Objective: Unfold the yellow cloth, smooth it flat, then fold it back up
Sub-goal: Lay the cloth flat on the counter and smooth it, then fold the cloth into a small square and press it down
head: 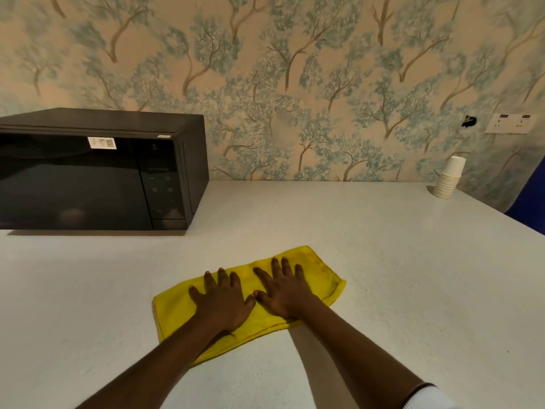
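1. Cloth [312,270] lies on the counter [383,246], near the front edge, as a long strip running left-near to right-far.
2. Left hand [221,299] and right hand [283,293] both flat on it, palms down, fingers spread, thumbs nearly touching; nothing grasped.
3. Doubled hem at the near edge suggests it's folded at least once.
4. Stage unclear: either smoothing a part-unfolded cloth or pressing a fresh fold. Can't tell which.
5. Left, at minimum: final folds to a compact square.
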Tool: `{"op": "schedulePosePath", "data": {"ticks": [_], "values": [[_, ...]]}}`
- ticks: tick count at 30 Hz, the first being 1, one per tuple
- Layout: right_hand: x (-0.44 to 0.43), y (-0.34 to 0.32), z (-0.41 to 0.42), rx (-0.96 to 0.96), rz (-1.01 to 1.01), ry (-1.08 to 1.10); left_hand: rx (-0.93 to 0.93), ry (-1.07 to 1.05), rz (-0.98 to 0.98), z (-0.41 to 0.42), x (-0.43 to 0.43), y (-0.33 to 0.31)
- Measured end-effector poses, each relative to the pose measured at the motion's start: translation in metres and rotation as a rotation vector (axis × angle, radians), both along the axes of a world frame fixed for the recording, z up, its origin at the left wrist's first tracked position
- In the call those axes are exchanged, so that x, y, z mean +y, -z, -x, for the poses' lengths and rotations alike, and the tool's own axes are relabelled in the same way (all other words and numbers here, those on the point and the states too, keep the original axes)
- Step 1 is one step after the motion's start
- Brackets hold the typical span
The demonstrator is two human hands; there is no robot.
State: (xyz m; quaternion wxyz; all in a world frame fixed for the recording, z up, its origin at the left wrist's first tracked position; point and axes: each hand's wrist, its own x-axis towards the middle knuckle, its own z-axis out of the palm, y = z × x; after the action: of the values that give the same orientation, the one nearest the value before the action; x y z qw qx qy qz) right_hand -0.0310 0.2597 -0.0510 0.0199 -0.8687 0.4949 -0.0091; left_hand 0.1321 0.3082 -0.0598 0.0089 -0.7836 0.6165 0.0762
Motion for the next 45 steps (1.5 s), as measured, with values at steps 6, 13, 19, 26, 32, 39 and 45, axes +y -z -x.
{"op": "schedulePosePath", "data": {"ticks": [6,13,19,26,32,39,45], "values": [[0.014,-0.010,0.024,-0.019,0.009,-0.089,0.077,0.038,-0.053,0.006,0.008,-0.020],[0.057,-0.027,0.028,-0.203,0.207,0.378,0.192,0.178,0.036,0.003,-0.010,-0.038],[0.109,-0.021,0.025,-0.306,0.051,0.684,0.178,0.184,0.051,0.002,-0.034,-0.038],[0.114,-0.025,0.009,-0.557,-0.124,0.791,0.235,0.208,0.005,-0.001,-0.047,-0.045],[0.116,-0.030,-0.007,-0.859,-0.097,0.881,0.363,0.281,-0.015,-0.002,-0.046,-0.057],[0.110,-0.051,-0.007,-1.395,-0.026,0.784,0.612,0.194,0.149,-0.016,-0.042,-0.071],[0.095,-0.082,-0.003,-1.406,-0.029,0.640,1.193,0.113,0.117,-0.043,-0.032,-0.108]]}}
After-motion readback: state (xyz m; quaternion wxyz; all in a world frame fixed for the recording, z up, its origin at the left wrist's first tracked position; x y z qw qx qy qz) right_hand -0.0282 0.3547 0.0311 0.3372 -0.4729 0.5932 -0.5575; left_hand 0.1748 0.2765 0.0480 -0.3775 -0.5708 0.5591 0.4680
